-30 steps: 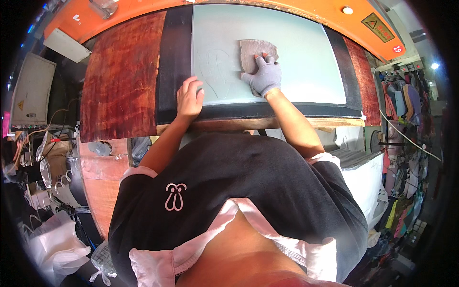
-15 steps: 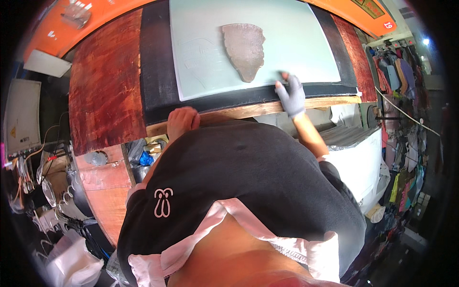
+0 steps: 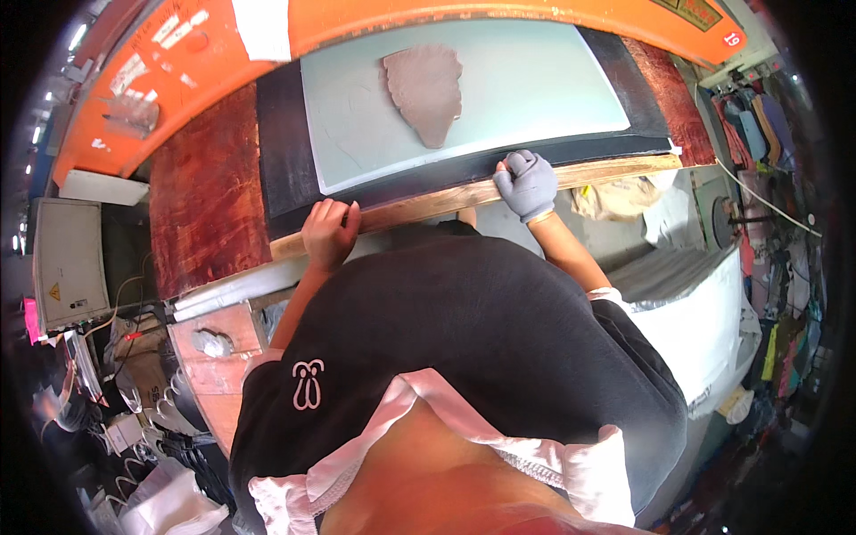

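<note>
My bare left hand is closed around the front wooden edge of a flat board, its fingers over the top of the rim. My right hand, in a grey glove with bare fingertips showing, is curled on the same edge further right. A black pad covers the board's middle, and a pale translucent sheet lies on it. On the sheet rests an irregular, ragged-edged greyish-brown piece, like a scrap of leather, narrowing toward me. Neither hand touches it.
The orange machine body spans the far side above the board. Reddish-brown panels flank the pad. A white-covered stack stands right of me. Coloured pieces hang at far right. A grey electrical box is at left.
My right hand has come off the sheet's near edge and closed on the wooden edge. My left hand has opened its thumb around the rim. The view has shifted, showing more of the orange machine.
</note>
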`<state>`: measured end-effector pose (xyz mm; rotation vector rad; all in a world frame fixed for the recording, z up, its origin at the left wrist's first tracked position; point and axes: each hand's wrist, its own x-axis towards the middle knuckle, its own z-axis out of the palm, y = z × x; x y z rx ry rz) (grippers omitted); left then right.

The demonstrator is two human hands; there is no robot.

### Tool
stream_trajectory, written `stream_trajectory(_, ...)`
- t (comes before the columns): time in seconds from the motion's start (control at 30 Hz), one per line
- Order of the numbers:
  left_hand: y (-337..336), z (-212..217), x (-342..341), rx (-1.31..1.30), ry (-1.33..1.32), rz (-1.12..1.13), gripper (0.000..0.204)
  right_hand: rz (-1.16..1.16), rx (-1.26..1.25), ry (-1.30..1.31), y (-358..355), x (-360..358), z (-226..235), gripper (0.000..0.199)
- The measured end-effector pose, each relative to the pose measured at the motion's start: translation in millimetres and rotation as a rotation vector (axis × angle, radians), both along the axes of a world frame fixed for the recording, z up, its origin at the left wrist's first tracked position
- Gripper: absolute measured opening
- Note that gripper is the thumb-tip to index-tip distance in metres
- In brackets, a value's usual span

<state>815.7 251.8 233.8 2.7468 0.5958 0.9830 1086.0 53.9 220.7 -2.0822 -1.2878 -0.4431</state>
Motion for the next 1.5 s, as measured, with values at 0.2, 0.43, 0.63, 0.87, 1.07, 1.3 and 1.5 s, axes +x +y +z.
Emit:
stream_trajectory(0.2,-30.5,-22.1,42.5,-0.063,0.152,0.189,0.026,0.077,-0.139,0.0,15.2,12.1,-17.6,0.014)
stream_trajectory(0.43,-12.8,-56.1,49.1,0.086,-0.029,0.283,0.024,-0.151,0.585,0.414,-33.9,154.9,61.1,0.034)
stream_trajectory(0.63,23.7,-70.1,65.4,0.305,-0.009,0.346,0.015,-0.124,0.624,0.283,-20.4,262.6,83.5,0.027)
stream_trajectory(0.87,53.7,-59.3,66.7,0.253,0.071,0.303,0.008,0.195,-0.306,-0.049,15.2,137.6,16.0,0.029)
stream_trajectory(1.07,45.5,-55.4,52.5,0.211,0.08,0.3,0.01,0.182,-0.261,-0.012,26.7,105.6,-1.9,0.03)
stream_trajectory(1.3,51.2,-52.8,63.1,0.26,0.003,0.257,0.012,0.163,-0.381,-0.105,27.7,101.9,-10.2,0.035)
stream_trajectory(1.5,54.2,-42.3,66.8,0.185,-0.113,0.204,0.019,0.072,-0.511,-0.311,43.8,118.4,-19.0,0.02)
